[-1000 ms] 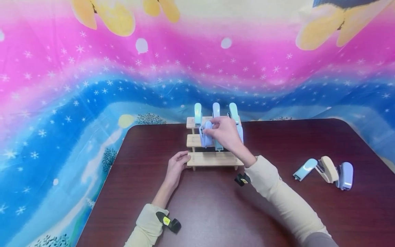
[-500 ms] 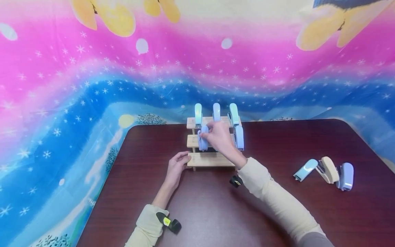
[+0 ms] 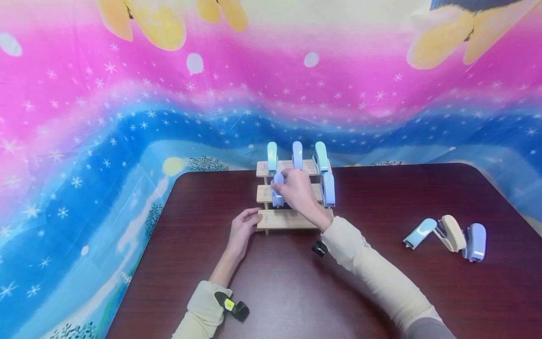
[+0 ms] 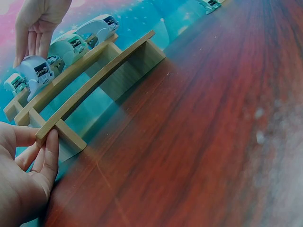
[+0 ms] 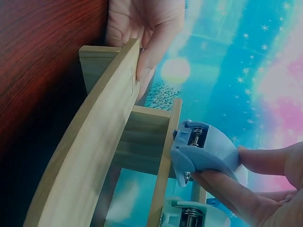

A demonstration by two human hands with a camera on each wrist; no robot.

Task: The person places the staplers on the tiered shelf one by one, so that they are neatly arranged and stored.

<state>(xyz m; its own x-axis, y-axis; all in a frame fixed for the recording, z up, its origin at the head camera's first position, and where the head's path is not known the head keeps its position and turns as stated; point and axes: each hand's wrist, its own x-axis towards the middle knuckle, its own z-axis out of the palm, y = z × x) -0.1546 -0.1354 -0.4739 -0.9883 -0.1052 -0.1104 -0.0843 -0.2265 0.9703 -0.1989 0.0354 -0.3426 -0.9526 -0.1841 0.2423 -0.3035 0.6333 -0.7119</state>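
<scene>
A three-tier wooden stand [image 3: 288, 219] is on the dark table. My left hand [image 3: 240, 231] pinches the left end of its lowest board between thumb and fingers, as the left wrist view shows. My right hand [image 3: 298, 189] pinches a lavender stapler [image 5: 208, 149] at the left end of the middle tier. Beside it on that tier sits a mint stapler [image 5: 196, 215], hidden behind the hand in the head view. Another lavender stapler [image 3: 328, 189] stands at the tier's right end. The top tier carries a mint stapler [image 3: 272, 157], a lavender stapler [image 3: 297, 154] and a second mint one.
To the right on the table [image 3: 381, 292] lie a light blue stapler [image 3: 420, 233], a cream stapler [image 3: 451, 233] and a lavender stapler [image 3: 476, 242], close together. A patterned cloth [image 3: 360, 94] hangs behind the table's far edge.
My right hand has moved a little left and down with the lavender stapler, bringing it onto the left end of the middle tier. The left hand has stayed on the lowest board.
</scene>
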